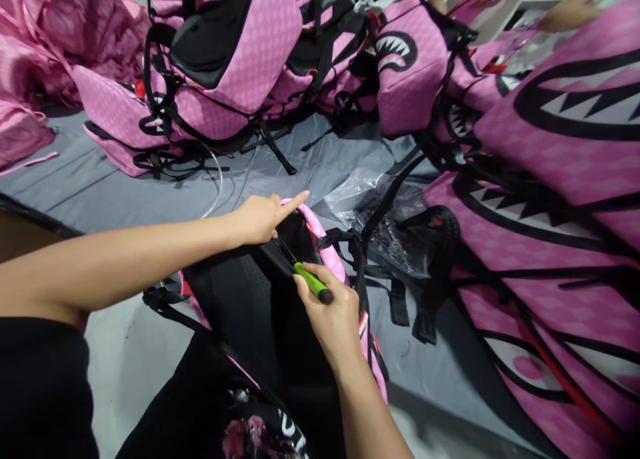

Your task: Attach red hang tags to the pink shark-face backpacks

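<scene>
Backpacks fill nearly the whole view, and the one being worked on, a backpack (pixel 260 299) with its black back panel facing up, lies at lower centre on the grey surface (pixel 100 186). Left hand (pixel 257 218) sits on its pink top edge (pixel 320 236): grip mostly closed, fingers curled onto the trim, index finger stretched out along it. Right hand (pixel 333 316) is just below, grip closed tight round one green-handled tool (pixel 311 282), whose dark tip points into the black fabric beside the pink edge. Crowding in from the right, one crumpled clear plastic bag (pixel 370 209) lies just beyond the pink edge, and loose black straps (pixel 395 292) trail across the surface right beside the right hand. Past those, two big pink backpack fronts (pixel 550 246) with shark-mouth prints take up the right of the frame. Across the top sits a heap of pink backpacks (pixel 240 52), at least four, too tangled in black webbing for an exact count. A thin pale cord (pixel 217 179) loops on the surface near the left wrist. Far upper right, another person's hand (pixel 565 9) shows, blurred, well apart from this pair.
</scene>
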Demonstrator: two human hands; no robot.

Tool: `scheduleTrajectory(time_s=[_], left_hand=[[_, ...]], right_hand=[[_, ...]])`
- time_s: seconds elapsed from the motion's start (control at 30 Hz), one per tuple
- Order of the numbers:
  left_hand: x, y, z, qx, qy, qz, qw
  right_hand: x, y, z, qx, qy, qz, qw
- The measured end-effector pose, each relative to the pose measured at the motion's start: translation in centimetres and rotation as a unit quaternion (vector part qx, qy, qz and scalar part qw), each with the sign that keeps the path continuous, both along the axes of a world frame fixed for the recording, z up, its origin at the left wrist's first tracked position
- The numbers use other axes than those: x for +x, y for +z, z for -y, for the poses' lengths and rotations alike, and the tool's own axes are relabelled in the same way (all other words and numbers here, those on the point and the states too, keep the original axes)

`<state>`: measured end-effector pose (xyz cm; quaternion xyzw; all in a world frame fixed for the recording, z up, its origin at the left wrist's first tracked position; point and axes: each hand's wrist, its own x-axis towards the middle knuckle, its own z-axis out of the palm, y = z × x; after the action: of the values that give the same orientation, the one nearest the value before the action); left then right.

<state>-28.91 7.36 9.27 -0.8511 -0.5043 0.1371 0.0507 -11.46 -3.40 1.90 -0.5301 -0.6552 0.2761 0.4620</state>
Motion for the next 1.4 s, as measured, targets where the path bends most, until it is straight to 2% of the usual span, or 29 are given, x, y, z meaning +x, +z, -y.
scheduleTrajectory(time_s=[0.1,0.17,0.3,0.4,0.57,0.73,1.0,1.3,1.4], left_hand=[[-0.1,-0.5,0.2,0.011,0.004,0.021,1.0],[-0.1,-0.8,0.3,0.02,0.001,0.034,0.999],[0.0,-0.8,0.2,0.015,-0.007,0.046,0.999],[0.2,-0.5,0.1,-0.002,0.0,0.048,0.999],[0.3,-0.1,0.1,-0.025,0.004,0.035,0.999],[0.4,-0.1,0.1,-0.025,0.006,0.032,0.999],[0.5,0.3,0.0,-0.057,0.022,0.041,0.997],[0.7,0.5,-0.2,-0.088,0.046,0.055,0.994],[0.7,0.5,-0.3,-0.094,0.05,0.037,0.994]], right_hand=[[-1.3,0.7,-1.1,-0.015,0.025,-0.046,0.999],[-2.1,0.5,-1.9,-0.015,0.032,-0.033,0.999],[-3.0,-0.5,-2.4,0.003,-0.006,-0.012,1.0],[-3.3,-0.5,-2.1,0.011,-0.027,0.0,1.0],[-3.3,0.3,-1.8,-0.004,-0.042,0.026,0.999],[-2.9,0.3,-1.8,-0.036,-0.002,-0.026,0.999],[-3.2,0.5,-1.7,-0.045,-0.009,-0.046,0.998],[-2.5,0.7,-1.9,-0.043,0.035,-0.03,0.998],[-2.9,0.7,-1.9,-0.039,0.018,-0.038,0.998]])
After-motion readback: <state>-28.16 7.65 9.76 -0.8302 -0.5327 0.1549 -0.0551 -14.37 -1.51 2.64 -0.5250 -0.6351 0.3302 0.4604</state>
